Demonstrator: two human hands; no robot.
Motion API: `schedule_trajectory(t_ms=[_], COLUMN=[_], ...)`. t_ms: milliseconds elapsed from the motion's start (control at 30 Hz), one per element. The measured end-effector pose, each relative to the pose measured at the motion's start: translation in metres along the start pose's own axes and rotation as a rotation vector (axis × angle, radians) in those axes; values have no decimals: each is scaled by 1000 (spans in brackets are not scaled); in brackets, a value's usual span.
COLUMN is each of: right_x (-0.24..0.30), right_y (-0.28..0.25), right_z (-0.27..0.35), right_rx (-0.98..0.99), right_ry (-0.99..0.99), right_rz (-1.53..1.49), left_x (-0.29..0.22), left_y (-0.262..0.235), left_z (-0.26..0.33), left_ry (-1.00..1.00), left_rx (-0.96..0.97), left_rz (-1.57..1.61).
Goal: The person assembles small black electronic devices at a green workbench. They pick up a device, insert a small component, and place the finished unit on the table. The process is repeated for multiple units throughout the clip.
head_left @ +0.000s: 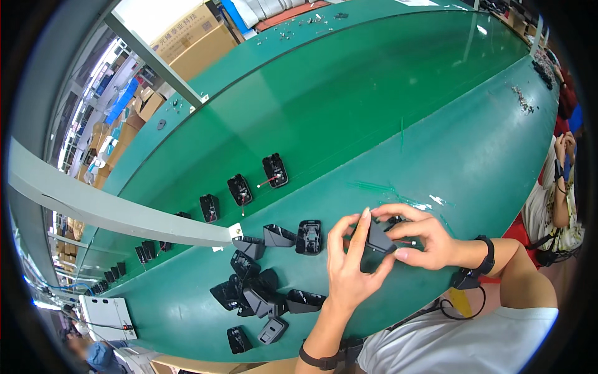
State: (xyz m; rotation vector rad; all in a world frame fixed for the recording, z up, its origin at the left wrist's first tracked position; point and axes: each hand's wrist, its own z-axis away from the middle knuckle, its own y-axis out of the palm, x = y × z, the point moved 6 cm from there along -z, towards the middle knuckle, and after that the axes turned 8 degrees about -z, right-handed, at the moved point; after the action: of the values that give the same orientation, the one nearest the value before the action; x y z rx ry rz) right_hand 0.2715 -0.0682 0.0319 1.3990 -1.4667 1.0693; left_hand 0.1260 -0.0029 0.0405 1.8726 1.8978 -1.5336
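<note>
Between my two hands is a dark grey, angular plastic housing [379, 240], held above the green bench. My left hand [350, 269] grips its left side, with the fingers pointing up and the thumb at its lower edge. My right hand [425, 238] is wrapped round the other side, and its fingers partly hide the housing. A small bit of red wire shows by the right thumb. Left of my hands lies an open black housing [309, 237]. Beyond it is a loose pile of similar black housings [258, 290], with a grey cover [273, 330] at its near side.
A green conveyor belt [349, 106] runs behind the bench, carrying several black housings [275, 170], some with red wires. A pale metal post [124, 193] crosses the left. Clear green strips [380, 187] lie beyond my hands. Another person's hands [564, 149] are at far right.
</note>
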Motion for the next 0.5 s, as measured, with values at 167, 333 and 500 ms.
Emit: schedule_trajectory(t_ms=[167,333,500], right_x=[-19,-29,-32], right_y=[-3,0,-1], right_z=[2,6,6], right_rx=[48,11,-37], right_ry=[22,350,355], right_rz=[-170,-508,-385], left_x=[1,3,8], left_y=[9,9,13], left_z=[5,7,9], left_ry=[28,-24,-100], left_rx=[29,46,91], left_rz=[13,-30,-56])
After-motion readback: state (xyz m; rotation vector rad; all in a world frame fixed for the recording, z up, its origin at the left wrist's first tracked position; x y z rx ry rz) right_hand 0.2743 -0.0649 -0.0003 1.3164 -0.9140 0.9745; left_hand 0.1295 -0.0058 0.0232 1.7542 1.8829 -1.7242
